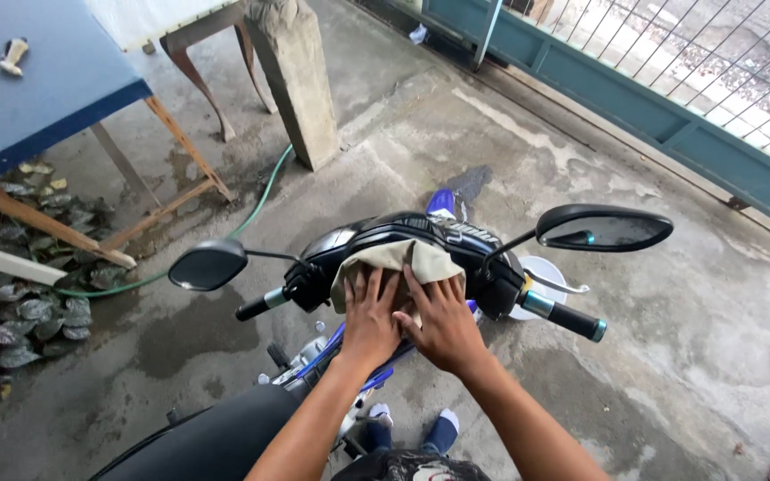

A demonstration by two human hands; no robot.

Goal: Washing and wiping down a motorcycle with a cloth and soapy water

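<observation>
Both my hands are flat on a beige cloth (398, 263) draped over the middle of a motorbike's handlebar console (421, 236): left hand (370, 312) and right hand (443, 325) side by side and touching, fingers spread, palms pressing down. Neither grip is closed; the fingers lie splayed on the fabric, pinning it rather than pinching it. The cloth looks soft, light and limp, it follows the console's curve and hangs in folds off the near edge, so I'd judge it handles by palm pressure or by bunching a fold, no stiffness to rely on. Black plastic under it looks glossy, probably slick, so the cloth may slide easily. The cloth's long axis runs roughly along the handlebar, left to right in view and dropping slightly to the right; its loose corners point down toward me. The bike's nose points away from me, toward the teal gate (670, 116). Left mirror (208, 264) and right mirror (603, 228) stick out on either side, well clear of the hands; the right handlebar end (568, 316) is just beside my right hand. A green hose (256, 209) lies on the damp concrete floor (688, 338), a blue table (37, 80) is off to the left
</observation>
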